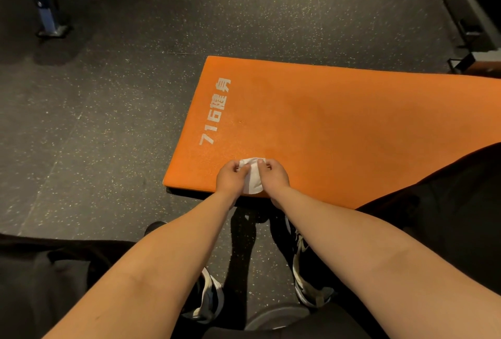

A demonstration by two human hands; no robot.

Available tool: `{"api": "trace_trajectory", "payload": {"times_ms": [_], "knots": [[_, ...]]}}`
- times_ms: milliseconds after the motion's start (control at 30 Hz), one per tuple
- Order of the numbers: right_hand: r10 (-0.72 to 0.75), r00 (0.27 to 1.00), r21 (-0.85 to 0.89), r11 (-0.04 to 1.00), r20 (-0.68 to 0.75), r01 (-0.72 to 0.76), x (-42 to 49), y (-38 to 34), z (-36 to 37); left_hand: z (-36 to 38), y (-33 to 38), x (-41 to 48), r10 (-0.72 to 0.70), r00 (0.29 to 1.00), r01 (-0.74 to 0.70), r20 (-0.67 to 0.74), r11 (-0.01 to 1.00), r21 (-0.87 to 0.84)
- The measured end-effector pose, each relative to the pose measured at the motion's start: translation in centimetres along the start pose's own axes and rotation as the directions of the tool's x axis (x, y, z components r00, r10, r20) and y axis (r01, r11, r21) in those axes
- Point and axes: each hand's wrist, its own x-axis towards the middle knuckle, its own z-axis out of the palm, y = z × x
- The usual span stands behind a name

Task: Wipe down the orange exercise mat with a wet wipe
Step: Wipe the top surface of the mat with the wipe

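Observation:
An orange exercise mat [325, 127] with white lettering lies on the dark speckled floor, running off to the right. A white wet wipe [252, 180] hangs between my two hands just above the mat's near left corner. My left hand [230, 178] pinches the wipe's left side with curled fingers. On the other side, my right hand [273, 177] pinches the wipe's right edge. Both forearms reach forward from the bottom of the view.
My feet in black and white shoes [306, 265] stand on the floor just in front of the mat's near edge. A blue equipment leg [47, 13] stands at the far left. Dark gym machinery [461, 7] sits at the far right.

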Motion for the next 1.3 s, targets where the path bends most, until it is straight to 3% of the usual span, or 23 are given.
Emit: {"api": "trace_trajectory", "payload": {"times_ms": [233, 367, 533, 633, 767, 967, 1100, 1300], "knots": [[0.047, 0.999, 0.096, 0.994, -0.019, -0.045, 0.3, -0.2, 0.1, 0.4, 0.8, -0.2, -0.101, 0.993, 0.095, -0.054, 0.989, -0.112], [0.092, 0.992, 0.062, 0.994, -0.083, -0.087, 1.1, -0.1, 0.4, -0.1, 0.4, 0.2, -0.094, 0.995, 0.096, 0.019, 0.979, -0.178], [0.025, 0.999, 0.051, 0.998, 0.04, -0.027, 2.0, -1.0, 0.8, -0.3, 0.0, 1.5, -0.056, 0.998, 0.054, -0.014, 0.989, -0.135], [-0.028, 0.995, -0.132, 0.99, 0.098, 0.04, 3.3, -0.8, 1.1, -0.1, -0.1, 2.8, -0.002, 1.0, 0.004, 0.022, 0.998, -0.066], [-0.052, 0.996, -0.238, 0.969, 0.075, 0.068, 4.9, -0.6, 1.7, 0.3, -0.1, 4.7, -0.017, 0.994, 0.016, 0.111, 1.0, 0.011], [-0.072, 0.993, -0.359, 0.928, 0.09, 0.1, 7.9, -0.5, 2.8, -0.2, -0.5, 8.5, 0.015, 0.998, -0.029, 0.068, 0.979, 0.203], [-0.131, 0.991, -0.482, 0.869, -0.009, 0.11, 10.2, -0.2, 3.5, -0.1, -1.4, 10.9, 0.11, 0.992, -0.122, 0.064, 0.964, 0.238], [-0.2, 0.974, -0.483, 0.867, -0.108, 0.124, 13.7, -0.8, 4.3, 0.0, -1.7, 14.0, 0.184, 0.983, -0.171, 0.017, 0.873, 0.458]]}}
